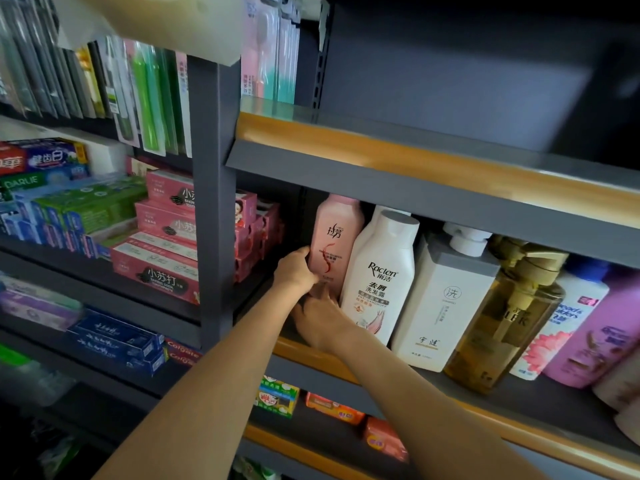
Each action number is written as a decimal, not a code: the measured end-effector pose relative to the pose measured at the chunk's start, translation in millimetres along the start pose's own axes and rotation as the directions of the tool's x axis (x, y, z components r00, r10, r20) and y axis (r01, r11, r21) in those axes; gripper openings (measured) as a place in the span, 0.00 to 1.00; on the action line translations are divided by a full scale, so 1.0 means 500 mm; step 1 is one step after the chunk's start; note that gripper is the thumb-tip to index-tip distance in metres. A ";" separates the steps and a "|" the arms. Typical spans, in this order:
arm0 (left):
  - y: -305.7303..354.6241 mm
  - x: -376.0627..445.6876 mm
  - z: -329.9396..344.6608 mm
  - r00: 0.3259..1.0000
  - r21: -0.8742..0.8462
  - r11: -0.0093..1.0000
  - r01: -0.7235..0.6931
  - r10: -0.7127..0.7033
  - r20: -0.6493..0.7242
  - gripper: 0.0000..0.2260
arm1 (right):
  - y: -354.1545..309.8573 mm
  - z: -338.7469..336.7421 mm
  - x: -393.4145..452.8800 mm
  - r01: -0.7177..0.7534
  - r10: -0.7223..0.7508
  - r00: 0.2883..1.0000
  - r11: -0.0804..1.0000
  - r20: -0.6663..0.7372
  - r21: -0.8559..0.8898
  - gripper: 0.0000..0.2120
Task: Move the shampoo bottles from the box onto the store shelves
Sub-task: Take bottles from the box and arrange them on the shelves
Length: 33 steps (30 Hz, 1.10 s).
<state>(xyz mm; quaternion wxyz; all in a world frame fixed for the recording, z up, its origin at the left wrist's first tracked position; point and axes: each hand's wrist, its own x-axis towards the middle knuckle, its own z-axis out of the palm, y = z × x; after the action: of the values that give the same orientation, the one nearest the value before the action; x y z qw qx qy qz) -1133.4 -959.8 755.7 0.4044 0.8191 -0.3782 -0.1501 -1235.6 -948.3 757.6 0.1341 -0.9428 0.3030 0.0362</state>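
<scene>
The pink shampoo bottle (330,244) is held upright on the shelf (311,355), the left hand (296,270) curled round its side. The right hand (320,320) is pressed against its base, fingers (322,294) slightly apart, beside the white bottle (381,275).

A shop's toiletries aisle: grey metal shelves (398,174) with orange price rails carry shampoo bottles (381,271); left of them are stacked toothpaste boxes (162,237), and above those, packaged toothbrushes (149,98).
</scene>
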 end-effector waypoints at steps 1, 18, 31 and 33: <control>0.000 0.003 0.003 1.000 -0.006 1.000 0.003 -0.003 0.000 0.28 | 0.004 0.006 0.010 -0.007 0.007 1.000 1.000 0.009 0.007 0.20; -0.166 -0.457 0.093 0.761 0.126 0.774 -0.620 0.633 -0.144 0.16 | 0.113 0.209 -0.272 0.503 -0.447 0.670 0.861 -0.592 -0.081 0.11; -0.528 -0.693 0.314 0.746 0.605 0.610 -0.511 -0.034 0.665 0.21 | 0.272 0.711 -0.441 -0.140 0.108 0.853 0.990 0.510 0.025 0.16; -0.592 -0.711 0.359 0.733 0.579 0.693 -0.429 -0.108 0.672 0.19 | 0.276 0.795 -0.432 -0.160 0.137 0.792 0.987 0.595 -0.013 0.20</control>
<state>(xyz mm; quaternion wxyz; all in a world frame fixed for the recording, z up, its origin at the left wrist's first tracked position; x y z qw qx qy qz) -1322.9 -680.3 392.0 -0.0871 0.7609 -0.5986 -0.2346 -1486.3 -825.5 375.6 0.2369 -0.8546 0.3194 0.3340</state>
